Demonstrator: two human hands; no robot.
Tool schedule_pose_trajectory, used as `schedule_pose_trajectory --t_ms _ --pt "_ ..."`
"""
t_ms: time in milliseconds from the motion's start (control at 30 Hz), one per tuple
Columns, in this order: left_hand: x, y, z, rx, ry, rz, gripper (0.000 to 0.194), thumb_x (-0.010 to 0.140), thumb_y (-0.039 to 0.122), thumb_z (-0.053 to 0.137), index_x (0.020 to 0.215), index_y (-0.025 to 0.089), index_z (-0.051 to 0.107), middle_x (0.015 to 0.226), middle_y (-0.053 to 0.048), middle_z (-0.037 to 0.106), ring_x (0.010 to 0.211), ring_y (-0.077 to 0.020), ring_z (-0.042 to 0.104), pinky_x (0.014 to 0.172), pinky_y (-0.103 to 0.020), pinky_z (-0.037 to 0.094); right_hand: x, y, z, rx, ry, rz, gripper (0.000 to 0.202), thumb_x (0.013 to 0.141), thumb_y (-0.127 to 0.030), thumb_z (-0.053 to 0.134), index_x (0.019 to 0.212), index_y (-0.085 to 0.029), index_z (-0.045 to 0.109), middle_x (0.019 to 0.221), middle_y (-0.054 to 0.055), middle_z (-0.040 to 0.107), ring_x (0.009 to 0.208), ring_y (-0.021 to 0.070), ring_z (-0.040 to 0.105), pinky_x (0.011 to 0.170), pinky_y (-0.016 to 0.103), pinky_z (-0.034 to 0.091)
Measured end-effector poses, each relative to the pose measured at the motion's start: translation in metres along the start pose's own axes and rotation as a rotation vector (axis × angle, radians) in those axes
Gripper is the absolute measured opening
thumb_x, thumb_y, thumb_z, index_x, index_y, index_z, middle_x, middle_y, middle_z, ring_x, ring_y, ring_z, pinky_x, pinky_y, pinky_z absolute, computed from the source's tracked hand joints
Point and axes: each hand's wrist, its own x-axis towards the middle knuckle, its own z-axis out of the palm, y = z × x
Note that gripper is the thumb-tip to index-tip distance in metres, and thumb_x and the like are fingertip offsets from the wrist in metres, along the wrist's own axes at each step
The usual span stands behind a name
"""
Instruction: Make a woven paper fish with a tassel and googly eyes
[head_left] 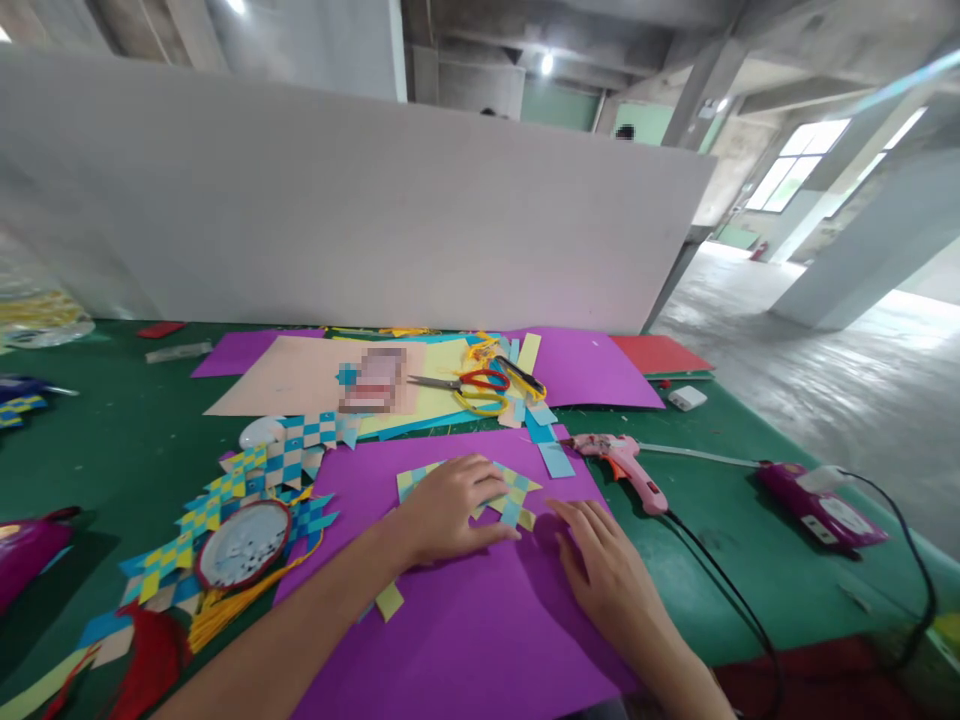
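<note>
My left hand [457, 505] rests flat, fingers together and stretched out, on a woven strip of blue and yellow paper [519, 488]. Most of that strip's middle is hidden under it. The weave lies on a purple sheet [465, 650], with a loose yellow end [389, 602] sticking out below my left wrist. Close to the strip's right end, my right hand [600, 555] hovers over or rests on the purple sheet; its fingers are extended and nothing shows in them. Beyond the fingers lies a light blue paper strip [553, 455], beside a pink glue gun [622, 468].
Scissors [480, 385] and a box cutter [523, 376] lie on coloured paper behind. At left are woven paper pieces [225, 495], a round dish [246, 543] and a red tassel [154, 660]. The glue gun's cord [724, 575] crosses the right side near a purple power strip [821, 508].
</note>
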Motion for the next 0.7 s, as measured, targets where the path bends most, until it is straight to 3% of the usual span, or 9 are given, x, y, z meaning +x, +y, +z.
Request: schedule_pose_trajectory --t_ms 200,533,700 --pt "-0.005 -0.012 -0.007 0.126 0.119 -0.043 0.032 0.097 0.039 0.047 0.112 0.017 0.064 0.110 -0.007 0.067 0.108 -0.0213 0.058 0.098 -0.038 0.045 -0.005 0.006 0.008 0.031 0.062 -0.014 0.028 0.090 -0.015 0.045 0.114 -0.022 0.058 0.100 0.006 0.068 0.093 0.0221 0.065 0.080 0.038 0.055" --pt "-0.015 -0.026 -0.011 0.191 0.191 -0.124 0.028 0.097 0.033 0.047 0.110 0.017 0.066 0.101 -0.005 0.072 0.098 -0.0217 0.062 0.090 -0.038 0.048 -0.011 0.016 0.010 0.088 0.066 -0.029 0.022 0.093 -0.028 0.048 0.106 -0.025 0.065 0.101 0.005 0.070 0.094 0.0218 0.067 0.082 0.038 0.057" --pt "-0.015 -0.029 -0.003 0.177 0.144 -0.139 0.028 0.097 0.032 0.047 0.112 0.018 0.066 0.102 -0.004 0.073 0.097 -0.0199 0.063 0.091 -0.035 0.047 -0.008 0.029 0.008 0.025 0.176 -0.209 0.022 0.090 -0.030 0.051 0.099 -0.025 0.070 0.094 0.003 0.073 0.084 0.0181 0.071 0.074 0.026 0.058"
